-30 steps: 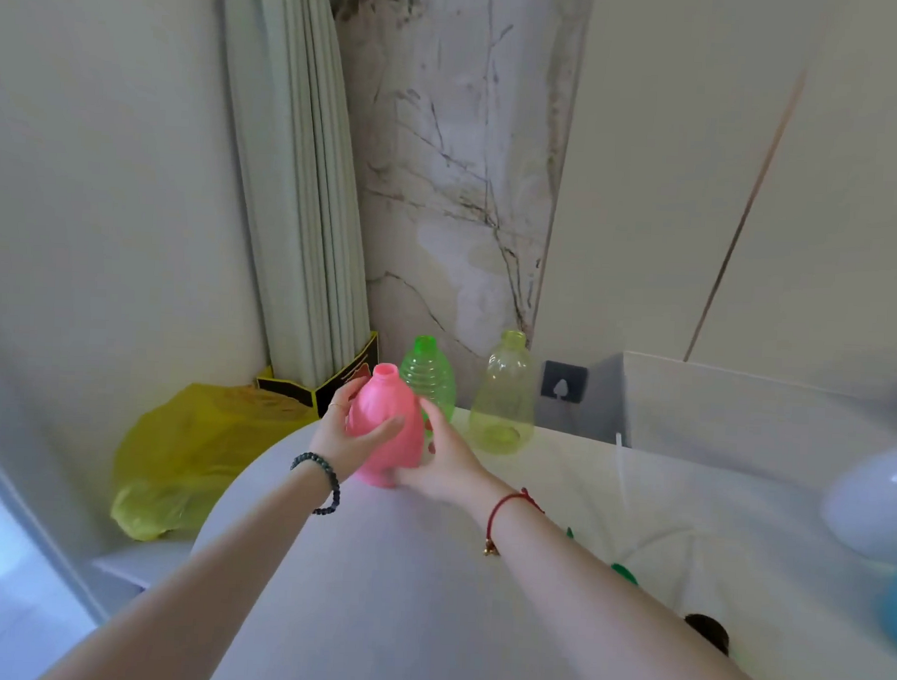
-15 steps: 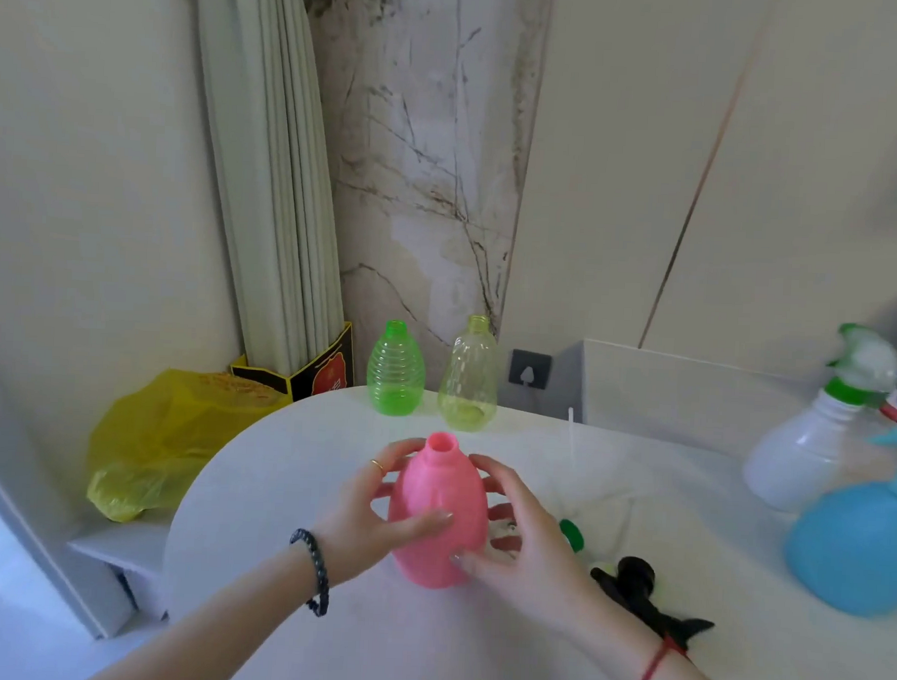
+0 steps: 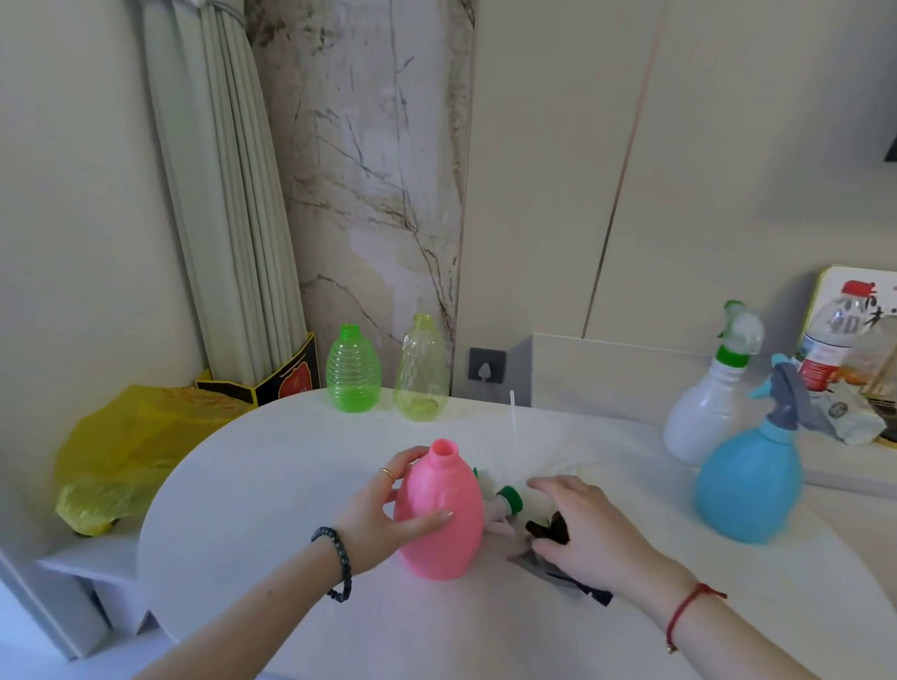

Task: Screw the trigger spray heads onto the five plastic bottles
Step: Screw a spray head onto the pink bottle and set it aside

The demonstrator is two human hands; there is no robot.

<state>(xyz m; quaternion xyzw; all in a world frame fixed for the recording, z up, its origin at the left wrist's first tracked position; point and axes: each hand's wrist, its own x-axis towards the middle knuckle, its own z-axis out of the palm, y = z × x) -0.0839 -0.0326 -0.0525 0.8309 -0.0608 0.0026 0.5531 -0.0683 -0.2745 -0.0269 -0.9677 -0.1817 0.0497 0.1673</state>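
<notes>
Head view: left hand [image 3: 374,519] fingers are clamping the upright pink bottle [image 3: 441,514] in the middle of the tabletop [image 3: 275,486]. Right hand [image 3: 585,525] fingers, apart, are hovering over the black spray head [image 3: 548,529], which I judge may snag neighbouring heads.

A thin gold ring [image 3: 386,473] is worn on a finger of the left hand [image 3: 377,521], and a bracelet [image 3: 335,561] of dark, rounded beads is worn around its wrist. The wrist of the right hand [image 3: 587,526] is circled by a thin red cord [image 3: 684,604], from which a small charm [image 3: 669,649] is hung.
</notes>
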